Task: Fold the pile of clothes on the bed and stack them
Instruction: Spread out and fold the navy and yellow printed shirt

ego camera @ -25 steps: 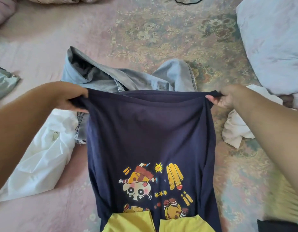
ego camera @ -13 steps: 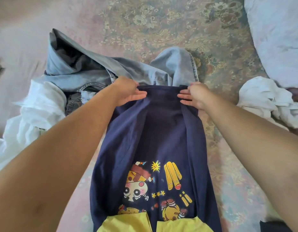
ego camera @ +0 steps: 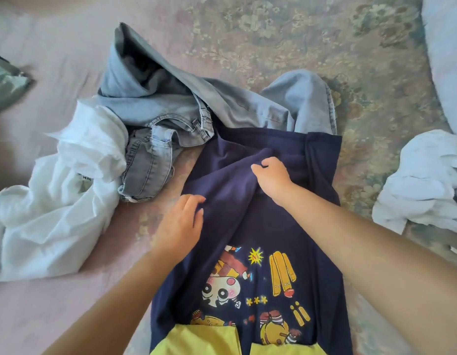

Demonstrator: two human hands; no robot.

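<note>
A navy T-shirt [ego camera: 322, 175] with a cartoon print and yellow parts at its near end lies lengthwise on the bed in front of me. Its far hem rests on crumpled light grey-blue jeans [ego camera: 155, 116]. My right hand [ego camera: 272, 175] grips a raised fold of the navy cloth near the shirt's far end. My left hand [ego camera: 181, 224] lies at the shirt's left edge, fingers curled over the cloth there. A white garment [ego camera: 55, 201] is heaped to the left of the jeans.
Another white crumpled garment [ego camera: 425, 180] lies at the right, and a pale pillow [ego camera: 445, 60] sits at the far right corner. A greenish piece of cloth [ego camera: 7, 85] shows at the left edge. The bed cover [ego camera: 273, 34] is pink with a floral pattern.
Both hands have left the shirt's far hem and drawn back toward me. The hem now lies flat on the jeans, and my right hand has bunched up a fold of cloth.
</note>
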